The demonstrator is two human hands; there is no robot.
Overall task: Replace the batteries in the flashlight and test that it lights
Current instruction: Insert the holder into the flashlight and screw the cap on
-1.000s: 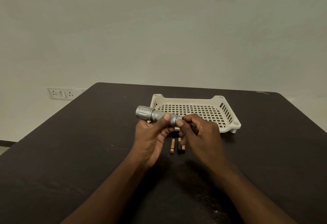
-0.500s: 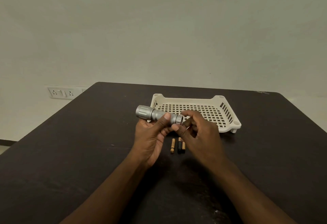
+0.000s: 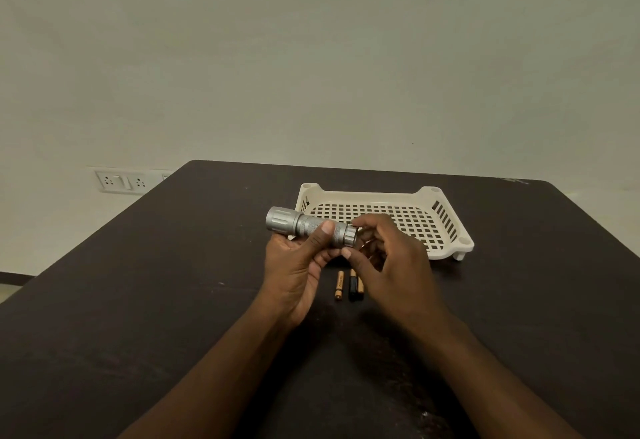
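A silver flashlight (image 3: 304, 225) lies sideways in the air above the dark table (image 3: 173, 282), with its head pointing left. My left hand (image 3: 294, 265) grips its barrel from below, the thumb lying over the top. My right hand (image 3: 388, 258) is at the tail end; its thumb and forefinger pinch the tail cap (image 3: 348, 236) from below and above. Three small gold-and-black batteries (image 3: 349, 285) lie side by side on the table just under my hands, the right one partly hidden by my right hand.
A cream slotted plastic tray (image 3: 381, 196) stands on the table right behind my hands, with nothing visible in it. A wall socket plate (image 3: 121, 181) sits on the wall beyond the table's left edge.
My right hand's fingers have shifted round the tail cap: the thumb moved from on top of it to below it, and the forefinger came over the top. The flashlight has stayed put.
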